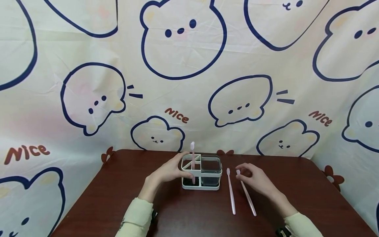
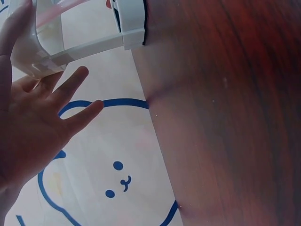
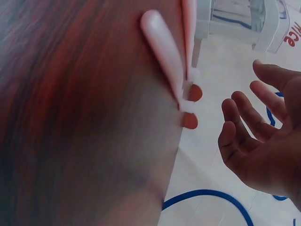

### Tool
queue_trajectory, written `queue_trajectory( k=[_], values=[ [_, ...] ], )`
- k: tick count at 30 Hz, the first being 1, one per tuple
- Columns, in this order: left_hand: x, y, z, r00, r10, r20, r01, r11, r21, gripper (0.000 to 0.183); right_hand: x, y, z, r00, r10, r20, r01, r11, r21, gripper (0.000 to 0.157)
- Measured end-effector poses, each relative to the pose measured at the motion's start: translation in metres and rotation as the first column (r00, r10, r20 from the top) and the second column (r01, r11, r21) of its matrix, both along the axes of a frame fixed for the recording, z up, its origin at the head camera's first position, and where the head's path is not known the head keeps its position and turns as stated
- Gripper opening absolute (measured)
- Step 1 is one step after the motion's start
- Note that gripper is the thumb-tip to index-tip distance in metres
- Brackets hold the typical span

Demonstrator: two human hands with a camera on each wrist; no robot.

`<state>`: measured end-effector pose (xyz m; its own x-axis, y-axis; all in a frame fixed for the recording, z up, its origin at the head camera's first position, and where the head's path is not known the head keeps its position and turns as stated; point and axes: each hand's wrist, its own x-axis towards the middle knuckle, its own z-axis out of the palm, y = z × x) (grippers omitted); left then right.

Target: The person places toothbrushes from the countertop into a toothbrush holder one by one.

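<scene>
A white toothbrush holder [image 1: 201, 188] with a divided top and a clear compartment stands on the table. One pink toothbrush [image 1: 193, 164] is upright in its left section. My left hand [image 1: 167, 170] grips the holder's left side, thumb across the front and fingers toward the back; in the left wrist view the outer fingers spread away from it. Two more pink toothbrushes lie right of the holder, a nearer toothbrush [image 1: 231, 194] and a farther toothbrush [image 1: 248, 197]. Over the farther one's head hovers my right hand [image 1: 256, 177], fingers loosely bent, nothing between them in the right wrist view [image 3: 268, 136].
The dark brown wooden table [image 1: 183, 217] runs back to a pale cloth [image 1: 189, 98] printed with blue bear outlines and the word "Nice". This cloth also rises along both sides of the table.
</scene>
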<state>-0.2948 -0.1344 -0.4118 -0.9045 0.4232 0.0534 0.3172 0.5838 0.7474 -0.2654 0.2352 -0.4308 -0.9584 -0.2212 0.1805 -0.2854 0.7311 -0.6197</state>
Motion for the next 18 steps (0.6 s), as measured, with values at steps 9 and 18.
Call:
queue_trajectory(
  k=[9, 18],
  values=[
    [0.001, 0.001, 0.002, 1.0, -0.006, 0.002, 0.006, 1.0, 0.002, 0.095, -0.002, 0.014, -0.006, 0.997, 0.026, 0.068, -0.026, 1.0, -0.005, 0.033],
    [0.001, 0.0, 0.0, 1.0, -0.024, 0.016, 0.024, 0.999, 0.029, 0.093, 0.001, 0.024, -0.011, 0.994, 0.061, 0.09, -0.063, 0.998, 0.015, 0.039]
  ],
)
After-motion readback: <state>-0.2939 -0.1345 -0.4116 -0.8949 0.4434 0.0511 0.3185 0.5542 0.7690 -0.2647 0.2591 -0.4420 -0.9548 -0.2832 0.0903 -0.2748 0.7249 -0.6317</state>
